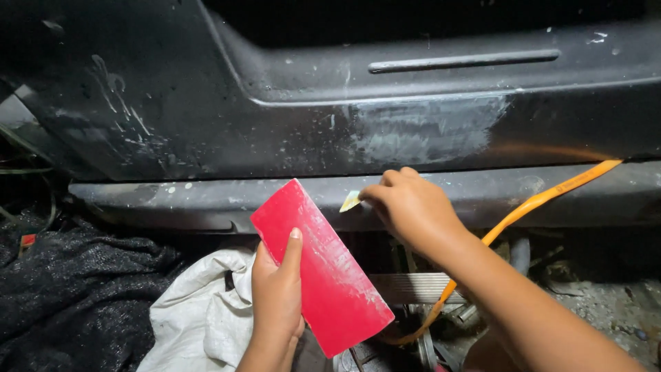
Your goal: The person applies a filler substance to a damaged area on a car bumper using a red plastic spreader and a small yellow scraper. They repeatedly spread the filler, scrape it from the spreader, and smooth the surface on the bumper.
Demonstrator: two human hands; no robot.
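red flat board (320, 265) tilted in front of a dark car panel (206, 117), left hand (277, 293) grip closed on its lower edge, right hand (412, 207) grip pinching a small yellow scraper (350, 201) against the panel's lower strip, grey filler patch (423, 131) just above, orange strap (523, 207) beside the right arm, white cloth (200, 310) below

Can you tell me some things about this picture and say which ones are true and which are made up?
1. The left hand holds a red flat board. True.
2. The right hand pinches a big blue brush. False: it pinches a small pale yellow scraper.
3. An orange strap runs under the right arm. True.
4. The dark car panel is spotless. False: a whitish sanded filler patch and splashes mark it.
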